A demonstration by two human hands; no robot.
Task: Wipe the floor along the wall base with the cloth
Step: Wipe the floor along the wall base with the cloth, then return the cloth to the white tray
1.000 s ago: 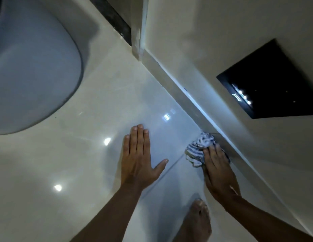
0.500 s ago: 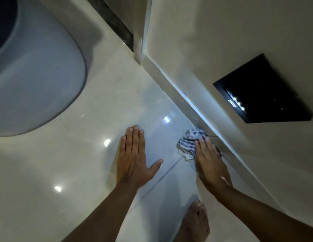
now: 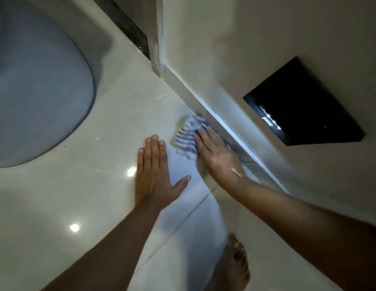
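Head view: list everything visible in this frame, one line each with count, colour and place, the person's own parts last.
cloth: one, blue-and-white striped, crumpled on the floor beside the wall base, blurred
floor: one, glossy cream tile, with light reflections
wall base: one, pale strip, running diagonally along the wall
wall: one, beige, right side
black panel: one, black, set in the wall, small lights on it
grey rounded object: one, grey-blue, upper left on the floor
left hand: flat on the floor, empty
right hand: flat, pressing the cloth
bare foot: one, bottom edge
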